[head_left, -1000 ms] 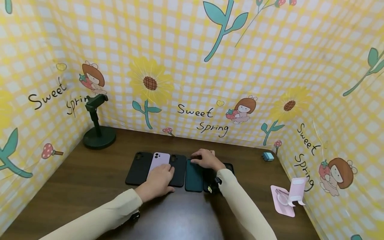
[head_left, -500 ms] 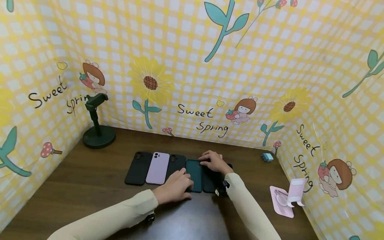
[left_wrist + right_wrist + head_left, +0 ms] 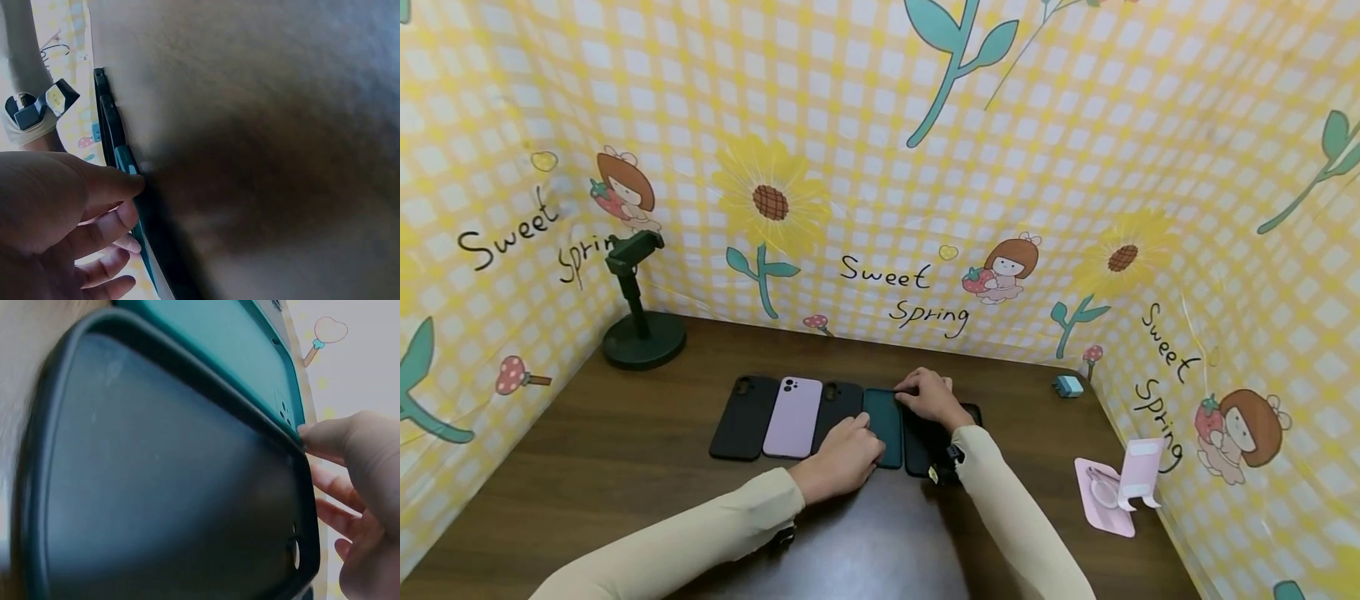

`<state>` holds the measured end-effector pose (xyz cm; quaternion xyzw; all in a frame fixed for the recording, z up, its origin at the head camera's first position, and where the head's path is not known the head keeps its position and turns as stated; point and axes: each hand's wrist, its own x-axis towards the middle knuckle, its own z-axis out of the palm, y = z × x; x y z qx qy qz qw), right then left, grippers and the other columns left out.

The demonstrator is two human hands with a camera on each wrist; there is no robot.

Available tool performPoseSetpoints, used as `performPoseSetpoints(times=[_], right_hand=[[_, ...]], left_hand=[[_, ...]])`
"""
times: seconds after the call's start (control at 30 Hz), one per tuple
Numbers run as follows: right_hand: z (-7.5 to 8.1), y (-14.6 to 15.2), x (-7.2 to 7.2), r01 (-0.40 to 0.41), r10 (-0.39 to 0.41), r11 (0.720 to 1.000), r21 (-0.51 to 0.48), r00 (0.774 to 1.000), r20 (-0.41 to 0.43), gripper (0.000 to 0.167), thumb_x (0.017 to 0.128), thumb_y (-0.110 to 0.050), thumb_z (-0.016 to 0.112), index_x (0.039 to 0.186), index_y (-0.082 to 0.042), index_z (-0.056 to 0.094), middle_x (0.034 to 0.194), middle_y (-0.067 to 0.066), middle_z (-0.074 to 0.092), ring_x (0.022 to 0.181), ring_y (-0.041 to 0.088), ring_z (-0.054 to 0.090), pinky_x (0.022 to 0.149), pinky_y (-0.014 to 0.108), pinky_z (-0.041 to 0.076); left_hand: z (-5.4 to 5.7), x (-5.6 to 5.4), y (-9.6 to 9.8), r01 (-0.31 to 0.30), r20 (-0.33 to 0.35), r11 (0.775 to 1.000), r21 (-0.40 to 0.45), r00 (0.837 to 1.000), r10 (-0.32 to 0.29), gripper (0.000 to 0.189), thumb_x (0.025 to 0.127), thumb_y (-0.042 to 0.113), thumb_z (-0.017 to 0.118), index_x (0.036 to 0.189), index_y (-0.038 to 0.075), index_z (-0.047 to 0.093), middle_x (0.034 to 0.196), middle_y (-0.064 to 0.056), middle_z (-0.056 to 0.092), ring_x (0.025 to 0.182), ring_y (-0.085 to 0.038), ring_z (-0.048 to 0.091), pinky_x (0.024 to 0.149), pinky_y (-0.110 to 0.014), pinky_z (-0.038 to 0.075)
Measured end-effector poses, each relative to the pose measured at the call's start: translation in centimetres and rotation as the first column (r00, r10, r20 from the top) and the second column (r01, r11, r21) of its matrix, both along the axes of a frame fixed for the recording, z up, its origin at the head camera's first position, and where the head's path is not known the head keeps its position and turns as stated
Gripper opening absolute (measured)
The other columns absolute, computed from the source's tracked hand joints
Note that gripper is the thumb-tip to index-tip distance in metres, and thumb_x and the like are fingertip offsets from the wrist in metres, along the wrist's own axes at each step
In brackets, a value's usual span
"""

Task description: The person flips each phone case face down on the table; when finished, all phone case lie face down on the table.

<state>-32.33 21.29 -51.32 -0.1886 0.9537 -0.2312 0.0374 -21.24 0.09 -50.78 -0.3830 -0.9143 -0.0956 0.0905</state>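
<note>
A teal phone case (image 3: 889, 437) lies in a row of cases, its hollow side up in the right wrist view. At its near end my left hand (image 3: 842, 458) touches the edge with the thumb; the other fingers are loosely bent beside it in the left wrist view. My right hand (image 3: 931, 396) is at its far right corner, thumb tip touching there. Under the right hand lies a black phone case (image 3: 162, 469), also hollow side up. Left of the teal case are a black case (image 3: 838, 404), a lilac case (image 3: 793, 421) and another black case (image 3: 743, 421).
Beyond the right wrist shows the edge of one more dark case (image 3: 974, 413). A dark green stand (image 3: 643, 340) is at the back left. To the right are a blue charger plug (image 3: 1068, 387) and a pink phone stand (image 3: 1105, 497). Patterned cloth walls enclose the table.
My left hand has moved right from the lilac case to the teal case's near end. The teal case has slid slightly away from me. My right hand has shifted slightly right.
</note>
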Motion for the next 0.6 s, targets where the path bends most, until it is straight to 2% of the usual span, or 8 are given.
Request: performPoseSetpoints(times=[0.27, 0.5, 0.6], right_hand=[[-0.16, -0.12, -0.58, 0.048, -0.048, 0.998, -0.037, 0.999, -0.003, 0.016, 0.101, -0.027, 0.067, 0.108, -0.022, 0.081, 0.120, 0.001, 0.072, 0.112, 0.026, 0.065, 0.097, 0.050, 0.028], [0.22, 0.10, -0.71, 0.026, -0.017, 0.982, -0.188, 0.999, 0.048, 0.023, 0.103, -0.029, 0.064, 0.116, -0.018, 0.079, 0.121, 0.004, 0.077, 0.116, 0.027, 0.067, 0.114, 0.059, 0.025], [0.38, 0.14, -0.73, 0.009, 0.012, 0.965, -0.262, 0.997, 0.077, 0.028, 0.104, -0.030, 0.062, 0.122, -0.014, 0.077, 0.124, 0.005, 0.075, 0.118, 0.026, 0.068, 0.117, 0.056, 0.035]], left_hand=[[-0.42, -0.23, 0.00, -0.007, -0.008, 1.000, 0.011, 1.000, 0.007, 0.007, 0.088, 0.015, 0.077, 0.085, 0.021, 0.079, 0.084, 0.007, 0.077, 0.078, -0.015, 0.052, 0.069, -0.028, 0.044], [-0.78, -0.21, -0.18, 0.004, -0.007, 0.999, 0.040, 1.000, -0.004, 0.005, 0.090, 0.018, 0.077, 0.086, 0.020, 0.075, 0.084, 0.007, 0.077, 0.075, -0.013, 0.052, 0.068, -0.027, 0.045], [-0.89, -0.11, -0.24, 0.010, -0.006, 0.997, 0.074, 1.000, -0.010, 0.008, 0.090, 0.019, 0.077, 0.084, 0.020, 0.072, 0.082, 0.007, 0.075, 0.076, -0.012, 0.052, 0.067, -0.026, 0.045]])
